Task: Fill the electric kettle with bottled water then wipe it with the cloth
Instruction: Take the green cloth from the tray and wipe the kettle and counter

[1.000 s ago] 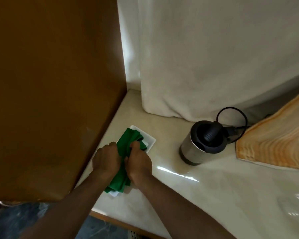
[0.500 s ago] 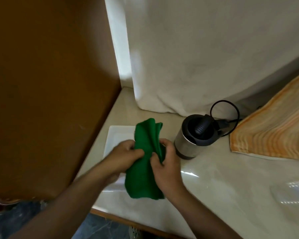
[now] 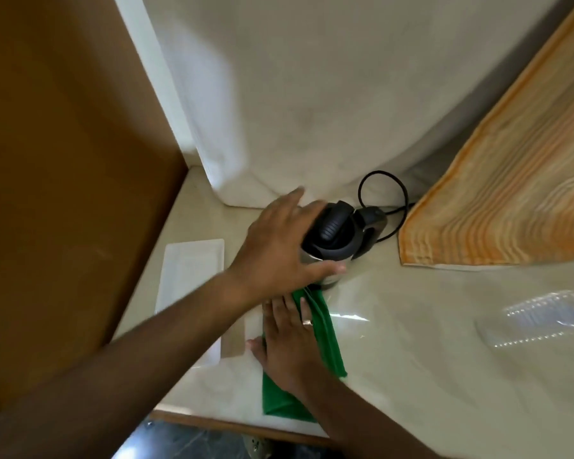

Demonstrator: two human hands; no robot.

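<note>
Left hand spread wide against the side of the steel electric kettle with black lid, apparently to steady it. Right hand flat, fingers extended, pinning the folded green cloth to the pale marble counter, just before the kettle's base. Kettle lidded, contents hidden. Clear plastic bottle lying well apart; contents unclear.

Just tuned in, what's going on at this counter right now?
A person's left hand is spread against the side of the electric kettle, steadying it. The right hand presses the green cloth flat on the counter just below the kettle. A plastic water bottle lies on its side to the right.
</note>
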